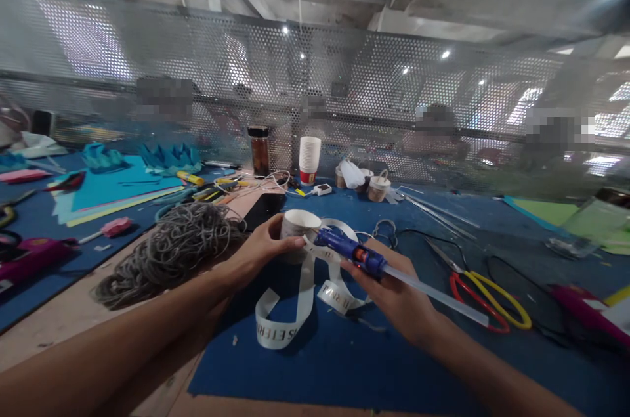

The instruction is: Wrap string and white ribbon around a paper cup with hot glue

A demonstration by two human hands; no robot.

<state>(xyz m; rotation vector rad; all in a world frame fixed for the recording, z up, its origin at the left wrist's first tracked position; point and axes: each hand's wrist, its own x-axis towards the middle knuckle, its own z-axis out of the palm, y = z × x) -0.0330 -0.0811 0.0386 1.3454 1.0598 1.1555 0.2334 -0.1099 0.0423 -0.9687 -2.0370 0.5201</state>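
My left hand (256, 249) is wrapped round a small white paper cup (296, 225) lying tilted on the blue mat (344, 358). A white printed ribbon (295, 312) hangs from the cup and curls over the mat. My right hand (394, 295) grips a blue glue gun (352, 253) with a clear glue stick (438, 295) sticking out behind; the gun's nozzle touches the ribbon at the cup's rim.
A pile of grey cord (172, 249) lies left of the cup. Red and yellow scissors (485, 295) rest to the right. A stack of paper cups (309, 157), a brown jar (259, 149), cables and coloured paper sheets (118, 190) sit farther back before a perforated metal screen (315, 75).
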